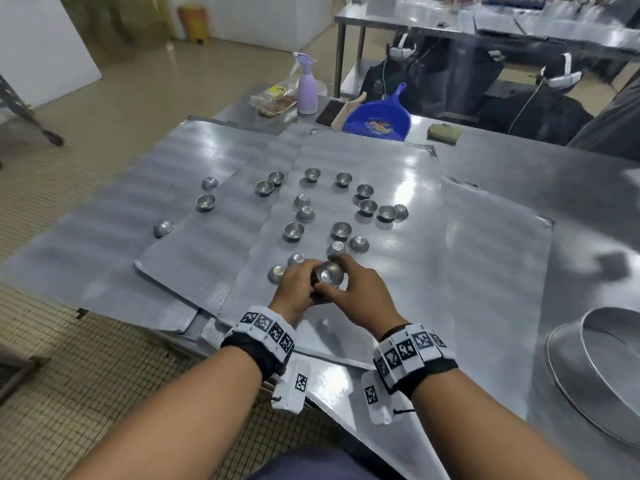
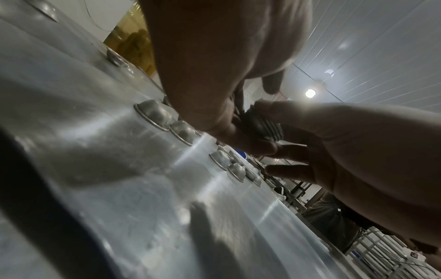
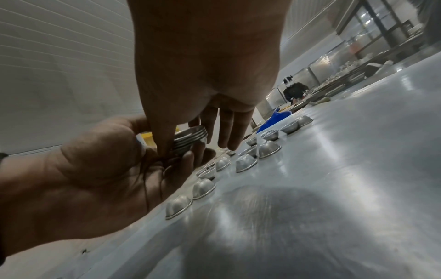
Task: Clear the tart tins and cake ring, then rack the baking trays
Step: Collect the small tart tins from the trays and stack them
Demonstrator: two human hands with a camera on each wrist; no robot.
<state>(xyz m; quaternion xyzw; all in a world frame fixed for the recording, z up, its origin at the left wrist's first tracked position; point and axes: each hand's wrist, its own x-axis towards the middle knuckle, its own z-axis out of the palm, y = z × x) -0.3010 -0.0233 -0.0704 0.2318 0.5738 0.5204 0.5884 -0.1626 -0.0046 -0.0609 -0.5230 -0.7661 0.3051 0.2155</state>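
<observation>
A stack of tart tins [image 1: 328, 276] is gripped by both the left hand [image 1: 294, 289] and right hand [image 1: 360, 292]. Loose tins [image 1: 294, 231] are scattered over the baking trays [image 1: 398, 174].

Both forearms are bare, and each wrist carries a black fabric strap [image 1: 256, 351] wrapped with a band of white tiles printed with black square-pattern markers [image 1: 268, 327]. From each band a white tab [image 1: 372, 393] bearing one more such marker hangs at the inner side of the wrist, and the right wrist also wears a thin dark cord bracelet [image 1: 394, 330] just ahead of its band. At the bottom edge of the head view a piece of dark blue clothing [image 1: 311, 464] shows.
</observation>
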